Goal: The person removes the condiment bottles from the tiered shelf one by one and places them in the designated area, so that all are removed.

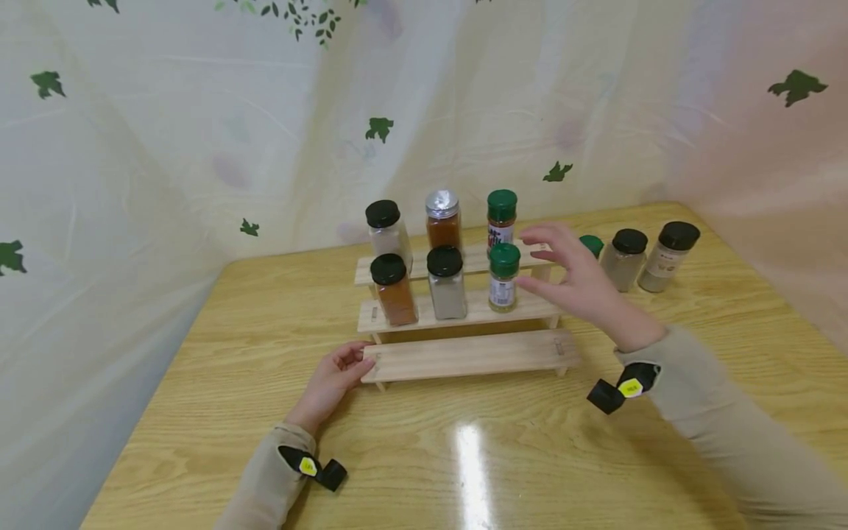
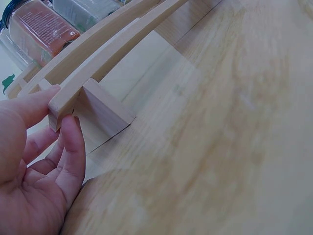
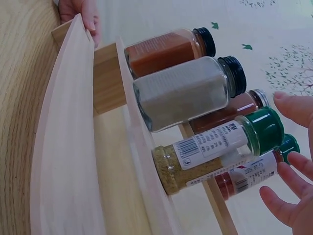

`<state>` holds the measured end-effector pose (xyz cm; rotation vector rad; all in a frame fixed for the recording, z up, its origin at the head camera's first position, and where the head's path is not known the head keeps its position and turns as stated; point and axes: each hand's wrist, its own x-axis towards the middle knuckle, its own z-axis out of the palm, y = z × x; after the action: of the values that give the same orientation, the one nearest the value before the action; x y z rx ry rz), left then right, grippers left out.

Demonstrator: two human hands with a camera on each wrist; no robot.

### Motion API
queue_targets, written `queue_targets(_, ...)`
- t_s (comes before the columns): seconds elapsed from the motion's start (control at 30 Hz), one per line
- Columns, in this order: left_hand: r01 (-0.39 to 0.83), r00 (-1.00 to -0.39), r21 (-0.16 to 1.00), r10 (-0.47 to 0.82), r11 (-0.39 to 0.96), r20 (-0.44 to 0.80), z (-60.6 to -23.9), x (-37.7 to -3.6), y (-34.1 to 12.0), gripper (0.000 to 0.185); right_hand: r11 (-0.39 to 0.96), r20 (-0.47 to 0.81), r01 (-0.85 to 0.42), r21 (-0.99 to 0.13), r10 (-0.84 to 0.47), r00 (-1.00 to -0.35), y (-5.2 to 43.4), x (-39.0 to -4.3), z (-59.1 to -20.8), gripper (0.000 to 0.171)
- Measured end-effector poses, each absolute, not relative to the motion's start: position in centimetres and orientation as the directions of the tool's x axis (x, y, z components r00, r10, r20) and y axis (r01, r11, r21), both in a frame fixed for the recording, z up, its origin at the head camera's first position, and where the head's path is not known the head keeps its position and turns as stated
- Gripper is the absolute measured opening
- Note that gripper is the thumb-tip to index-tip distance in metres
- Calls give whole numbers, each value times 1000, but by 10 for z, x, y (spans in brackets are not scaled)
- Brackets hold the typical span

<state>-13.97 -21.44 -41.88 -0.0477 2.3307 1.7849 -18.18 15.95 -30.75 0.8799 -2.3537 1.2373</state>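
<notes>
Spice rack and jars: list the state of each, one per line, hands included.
Spice rack: upright on the table, bottom step bare.
Top-step jars: three, upright, capped.
Middle-step jars: three, upright, capped.
Jars on the table: upright, capped, right of the rack.
Left hand: pinches the bottom step's left end.
Right hand: open, beside the green-capped jars.

right hand [image 3: 293, 171] – fingers spread | beside green-capped jar [image 3: 215, 152] – wooden rack [image 3: 63, 161]
</notes>
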Motion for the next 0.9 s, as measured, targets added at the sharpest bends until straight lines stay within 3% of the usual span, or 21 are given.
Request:
queue_targets(0.57, -147, -979, 949, 95, 281, -179, -420, -140, -215, 39, 380, 470, -585, -717, -357, -807, 149, -184, -323, 44)
queue_targets(0.9, -146, -979, 956, 104, 256, -177, -421, -140, -215, 39, 340, 435, -545, -767, -350, -830, 140, -185, -335, 58)
